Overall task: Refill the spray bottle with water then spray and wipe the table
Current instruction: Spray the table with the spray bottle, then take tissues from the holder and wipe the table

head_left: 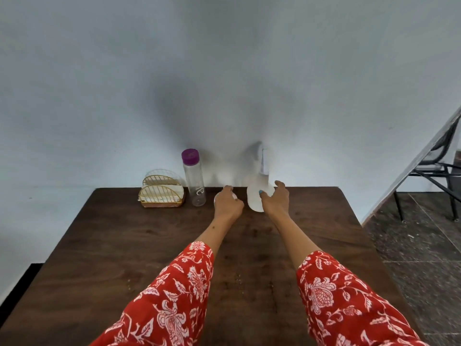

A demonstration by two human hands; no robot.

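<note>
At table [149,245] rear: white translucent spray bottle [255,198], upright, R hand [275,198] round it.

Single head-worn wide-angle view, looking forward and down, table [149,245] close below, wall [224,71] beyond

Both arms wear red sleeves [174,295] printed with white flowers and leaves.

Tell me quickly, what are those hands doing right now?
Right hand grips the white plastic spray bottle. Left hand covers a small white object, unclear what. Clear purple-capped water bottle stands capped, untouched.
</note>
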